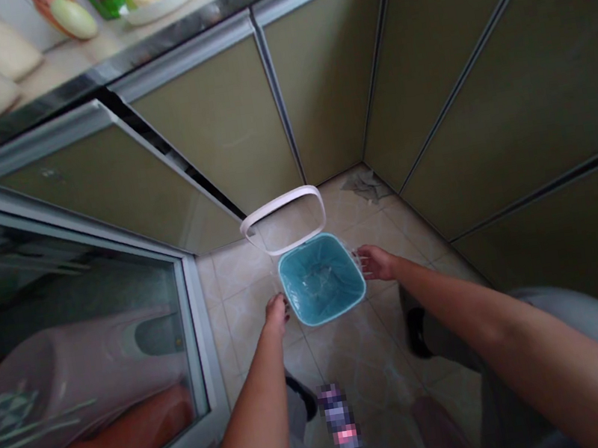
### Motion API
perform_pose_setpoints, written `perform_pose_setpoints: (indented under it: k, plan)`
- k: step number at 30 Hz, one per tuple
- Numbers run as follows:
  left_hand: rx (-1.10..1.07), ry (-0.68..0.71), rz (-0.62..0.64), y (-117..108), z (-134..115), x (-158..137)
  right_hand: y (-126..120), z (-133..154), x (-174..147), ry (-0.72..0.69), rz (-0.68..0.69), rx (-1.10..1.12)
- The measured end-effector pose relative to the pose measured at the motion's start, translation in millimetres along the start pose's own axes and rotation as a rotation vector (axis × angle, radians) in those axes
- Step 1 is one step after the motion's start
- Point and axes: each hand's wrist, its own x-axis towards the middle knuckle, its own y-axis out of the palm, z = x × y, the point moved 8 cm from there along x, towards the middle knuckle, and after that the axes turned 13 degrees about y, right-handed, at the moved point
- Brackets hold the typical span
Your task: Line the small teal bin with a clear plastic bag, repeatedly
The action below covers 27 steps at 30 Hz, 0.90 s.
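Note:
A teal trash bin stands on the floor between my hands, its mouth facing up. A clear plastic bag lines its inside, and some thin film shows outside the rim at both sides. My left hand is at the bin's left side, fingers curled on the bag's edge. At the right side my right hand has its fingers at the film that hangs over the rim. A pale pink rim ring lies behind the bin, tipped up against the cabinet side.
Cabinet doors rise behind and to the right; one at the left stands slightly ajar. A framed glass door is at the left. Grey scrap lies in the corner. The counter holds a plate of food. A pixelated patch covers something by my feet.

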Motion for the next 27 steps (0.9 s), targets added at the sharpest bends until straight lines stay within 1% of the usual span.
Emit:
perform_pose_setpoints:
  k: [2,4,7,10,13,18,22,27]
  plan:
    - [-0.078,-0.061,-0.082,-5.8,-1.4,-3.4,3.1,0.9,-3.7,-0.008,0.021,0.009]
    - [-0.114,-0.072,-0.143,-12.9,-7.6,-8.6,4.8,2.4,-8.9,-0.024,0.017,0.016]
    - [-0.185,-0.046,-0.227,-24.5,-20.0,-22.4,7.5,6.1,-22.8,-0.072,-0.001,0.036]
    - [-0.258,0.029,-0.279,-35.2,-35.7,-42.1,9.9,10.5,-47.4,-0.133,-0.049,0.017]
    - [-0.264,0.108,-0.290,-45.5,-54.1,-64.8,16.8,16.2,-82.3,-0.211,-0.086,-0.065]
    - [-0.261,0.222,-0.314,-64.5,-87.6,-107.0,38.6,18.9,-148.4,-0.369,-0.092,-0.230]
    - [-0.354,0.299,-0.294,-77.2,-105.3,-142.9,53.9,9.4,-195.7,-0.463,-0.079,-0.284]
    - [-0.435,0.324,-0.227,-92.7,-125.4,-184.9,65.7,-2.1,-249.0,-0.529,-0.073,-0.341]
